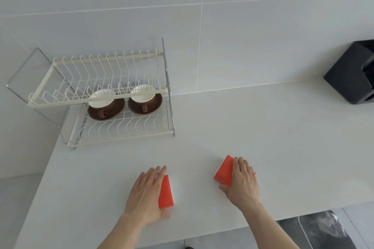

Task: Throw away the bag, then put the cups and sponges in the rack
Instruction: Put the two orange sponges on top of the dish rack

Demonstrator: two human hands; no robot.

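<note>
Two orange sponges lie on the white counter near its front edge. My left hand (146, 194) rests over the left sponge (166, 194), fingers on its far side and thumb at its near end. My right hand (243, 181) covers the right sponge (223, 173), thumb below it and fingers across its top. A white two-tier wire rack (121, 133) stands at the back left. Two brown cups with white insides, the left cup (105, 105) and the right cup (144, 101), lie on their sides on its lower tier. No bag is in view.
A black box-shaped container (350, 73) stands against the tiled wall at the far right. The counter's front edge runs just below my wrists, with a dark floor mat (319, 230) beyond it at lower right.
</note>
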